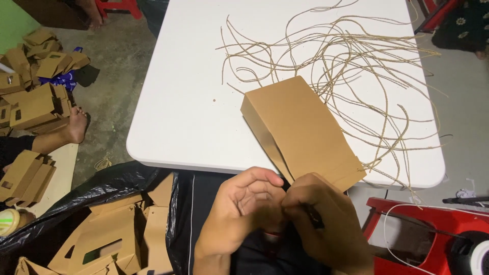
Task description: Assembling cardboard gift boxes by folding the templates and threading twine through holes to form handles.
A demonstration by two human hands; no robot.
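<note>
Head view: left hand (244, 209) and right hand (326, 219), both curled closed, pinch the near edge of the brown paper bag (300, 130); light, creasable, likely best gripped at its folded edges.

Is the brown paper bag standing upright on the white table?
No, the brown paper bag lies flat on the white table, its near end over the edge by the left hand and right hand.

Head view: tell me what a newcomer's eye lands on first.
A brown paper bag lies on the white table, its open end at the near edge above the left hand and right hand, pressed together. Behind it sprawls a tangle of twine pieces; at lower left, a black sack of folded cardboard boxes.
</note>
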